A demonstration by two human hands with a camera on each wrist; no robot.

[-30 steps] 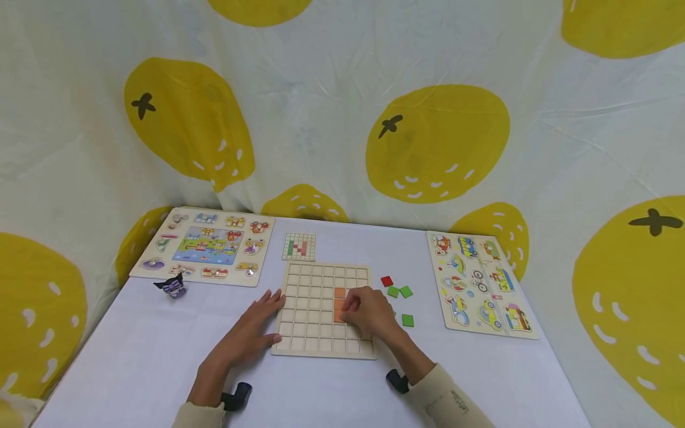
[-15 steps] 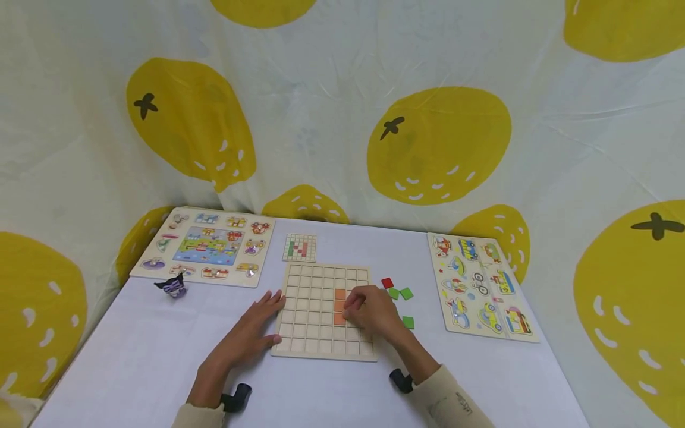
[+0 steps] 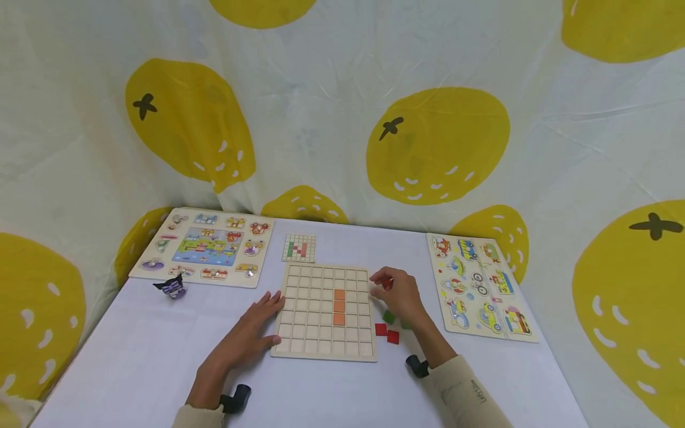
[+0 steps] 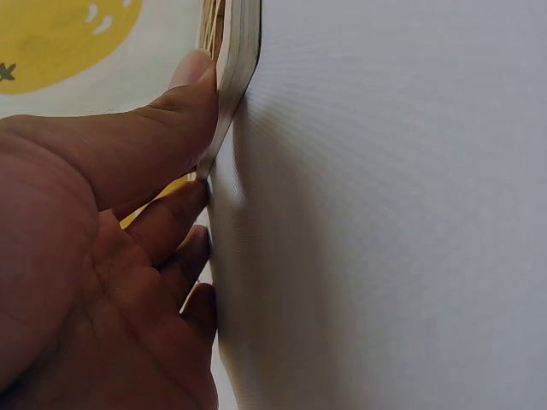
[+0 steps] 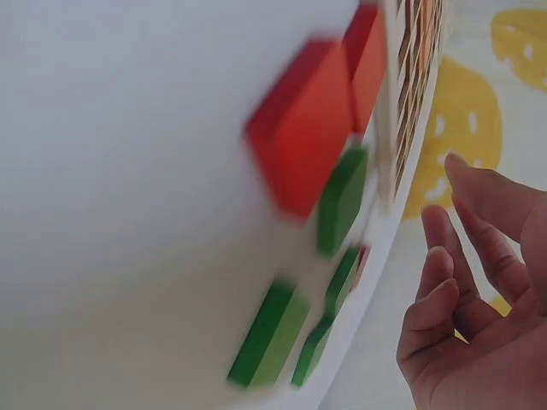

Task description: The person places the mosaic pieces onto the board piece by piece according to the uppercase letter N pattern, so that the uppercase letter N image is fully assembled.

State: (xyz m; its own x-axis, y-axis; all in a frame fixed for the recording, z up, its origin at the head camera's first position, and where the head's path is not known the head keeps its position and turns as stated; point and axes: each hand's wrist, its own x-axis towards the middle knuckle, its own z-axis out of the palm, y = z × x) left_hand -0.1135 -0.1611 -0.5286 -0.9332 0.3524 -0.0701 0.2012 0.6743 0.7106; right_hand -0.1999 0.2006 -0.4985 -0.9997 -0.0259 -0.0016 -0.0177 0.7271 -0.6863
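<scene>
A square wooden grid board (image 3: pixel 305 349) lies on the table, with three orange tiles (image 3: pixel 339 307) in a column of its cells. My left hand (image 3: pixel 248 333) rests at the board's left edge; in the left wrist view its thumb (image 4: pixel 154 141) touches the side of the board. Past the right edge hovers my right hand (image 3: pixel 398 297), thumb and fingers apart and nothing between them in the right wrist view. Below it lie several loose tiles: two red tiles (image 3: pixel 380 330) close to the board, green tiles (image 5: pixel 269 333), and another red one partly hidden by the fingers.
Behind the board lies a small pattern card (image 3: pixel 299 255) with green and red squares. A picture peg puzzle (image 3: pixel 262 261) stands back left, with a small dark figurine (image 3: pixel 173 286) before it. A vehicle puzzle board (image 3: pixel 455 297) lies at right.
My right hand has left the orange tiles and moved right and away from me, over the loose tiles. Two red tiles formerly behind it now show. The left hand stays put.
</scene>
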